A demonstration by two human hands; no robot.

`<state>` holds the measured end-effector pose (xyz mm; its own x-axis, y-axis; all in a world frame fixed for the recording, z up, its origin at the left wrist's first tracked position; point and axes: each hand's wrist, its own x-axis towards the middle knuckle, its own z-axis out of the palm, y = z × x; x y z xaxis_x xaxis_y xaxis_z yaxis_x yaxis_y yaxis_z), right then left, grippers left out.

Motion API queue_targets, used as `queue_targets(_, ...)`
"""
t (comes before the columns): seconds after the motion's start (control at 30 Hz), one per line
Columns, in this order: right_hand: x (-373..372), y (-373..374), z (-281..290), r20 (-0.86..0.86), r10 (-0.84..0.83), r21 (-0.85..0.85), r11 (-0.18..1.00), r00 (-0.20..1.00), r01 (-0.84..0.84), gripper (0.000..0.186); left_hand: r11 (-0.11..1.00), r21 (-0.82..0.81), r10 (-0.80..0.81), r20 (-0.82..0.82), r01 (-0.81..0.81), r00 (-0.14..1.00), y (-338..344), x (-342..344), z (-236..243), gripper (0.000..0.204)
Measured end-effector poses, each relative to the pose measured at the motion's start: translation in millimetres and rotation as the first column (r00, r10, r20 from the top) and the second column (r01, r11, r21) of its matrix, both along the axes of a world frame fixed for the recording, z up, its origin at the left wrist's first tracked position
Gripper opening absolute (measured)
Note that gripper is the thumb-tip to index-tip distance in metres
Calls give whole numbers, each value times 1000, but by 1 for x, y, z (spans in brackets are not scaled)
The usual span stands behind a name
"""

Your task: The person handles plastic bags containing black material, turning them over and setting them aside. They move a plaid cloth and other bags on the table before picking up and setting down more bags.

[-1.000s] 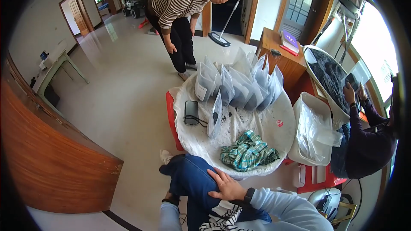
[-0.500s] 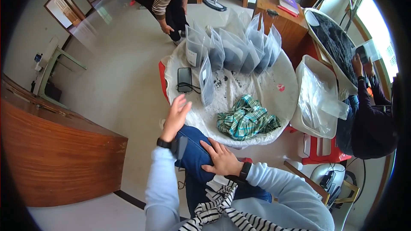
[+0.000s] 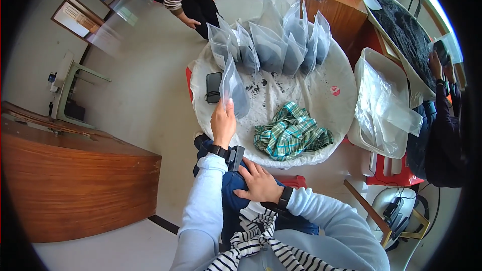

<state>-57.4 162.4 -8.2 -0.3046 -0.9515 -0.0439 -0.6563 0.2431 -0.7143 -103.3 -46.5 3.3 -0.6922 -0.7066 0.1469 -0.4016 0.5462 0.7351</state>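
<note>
My left hand (image 3: 223,124) reaches to the near left of the round table and is closed on the edge of a clear plastic bag (image 3: 236,96) with dark contents. The thumb shows along the bag; the other fingers are partly hidden. Flat on my jeans-covered leg rests my right hand (image 3: 259,182), fingers spread, holding nothing. Just left of the held bag lies a black phone-like device (image 3: 213,86) with a dark cord. Behind it, several similar upright bags (image 3: 268,47) stand in a cluster. A crumpled green plaid cloth (image 3: 291,133) lies nearer to me.
White cloth covers the round table (image 3: 331,108), with dark crumbs scattered on it. A white bin (image 3: 381,105) of clear plastic bags stands to the right. Beyond it, a co-worker's hands hold a bag near a basin of black material (image 3: 401,30). Another person in stripes stands behind the table.
My left hand has moved forward and right, from open in the air to a hold on the near bag. My right hand stays on my leg. The view has shifted slightly.
</note>
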Motion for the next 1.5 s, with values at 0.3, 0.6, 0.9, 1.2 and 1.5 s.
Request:
queue_targets(0.3, -7, 9, 4, 198, 31, 8, 999, 980, -33, 81, 948, 310, -14, -207, 79, 978, 1, 38, 58, 52)
queue_targets(0.6, -17, 74, -4, 399, 49, 14, 998, 916, -59, 81, 806, 512, 48, -557, 297, 829, 19, 145, 139, 64)
queue_targets(0.9, -7, 47, 2, 323, 70, 130, 984, 944, -118, 91, 810, 586, 454, -622, -6, 638, 71, 242, 137, 60)
queue_targets(1.2, -5, -69, 20, 127, 164, 273, 942, 978, -194, 99, 778, 533, 580, -410, -331, 704, 90, 307, 124, 63)
queue_targets(1.5, -10, -72, 11, 219, 136, 236, 954, 966, -187, 94, 767, 595, 583, -490, -241, 648, 101, 290, 138, 63)
